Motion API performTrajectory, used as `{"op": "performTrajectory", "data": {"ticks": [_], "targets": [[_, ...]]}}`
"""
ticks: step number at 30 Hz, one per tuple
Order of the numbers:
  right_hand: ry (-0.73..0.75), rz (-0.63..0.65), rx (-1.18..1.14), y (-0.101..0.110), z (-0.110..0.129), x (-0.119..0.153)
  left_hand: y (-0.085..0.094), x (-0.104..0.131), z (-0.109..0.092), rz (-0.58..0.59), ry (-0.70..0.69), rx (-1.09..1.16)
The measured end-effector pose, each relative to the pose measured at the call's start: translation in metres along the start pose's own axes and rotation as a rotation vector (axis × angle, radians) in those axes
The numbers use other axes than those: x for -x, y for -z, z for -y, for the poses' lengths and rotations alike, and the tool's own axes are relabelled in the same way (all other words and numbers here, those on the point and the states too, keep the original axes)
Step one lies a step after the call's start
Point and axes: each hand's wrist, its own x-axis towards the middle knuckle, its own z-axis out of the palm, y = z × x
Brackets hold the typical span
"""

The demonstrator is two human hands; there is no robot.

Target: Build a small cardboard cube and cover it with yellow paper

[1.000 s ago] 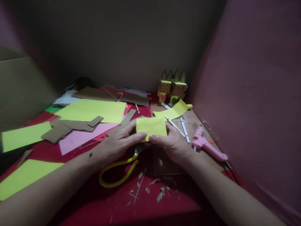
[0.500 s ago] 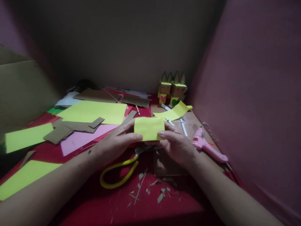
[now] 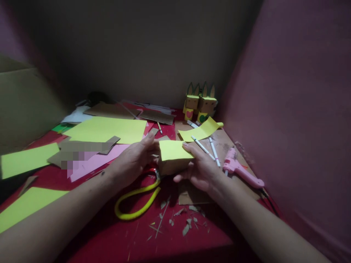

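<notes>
A small brown cardboard box [image 3: 171, 167] with a yellow paper top [image 3: 175, 150] is held up in front of me, its front side tilted into view. My right hand [image 3: 201, 164] grips its right end, thumb on the yellow top and fingers below. At the left end, my left hand [image 3: 137, 155] is closed against the side; some of its fingertips are hidden behind the box. Just under the hands lie scissors with a yellow loop handle [image 3: 128, 215] on the red tabletop, their blades hidden by the box.
A pink glue gun [image 3: 242, 168] and white markers [image 3: 214, 151] lie on a cardboard sheet at right. Behind stand two cardboard figures [image 3: 200, 104]. Yellow paper [image 3: 115, 129], pink paper [image 3: 101, 162] and cardboard strips cover the left. Cardboard scraps [image 3: 188, 226] litter the front.
The box has tipped, so its brown front side now shows below the yellow top. My left thumb has come off the yellow face, and my left hand has shifted to the box's left side.
</notes>
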Motion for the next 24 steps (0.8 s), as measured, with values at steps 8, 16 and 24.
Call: {"op": "performTrajectory", "data": {"ticks": [8, 16, 24], "targets": [[0.075, 0.228, -0.006, 0.000, 0.005, 0.006, -0.002, 0.008, -0.009, -0.028, -0.044, -0.246], [0.202, 0.196, 0.097, -0.002, 0.002, 0.004, 0.006, 0.005, -0.001, -0.111, -0.001, -0.137], [0.161, 0.166, 0.117, 0.000, 0.000, 0.006, 0.016, 0.009, -0.011, -0.085, -0.351, -0.508]]}}
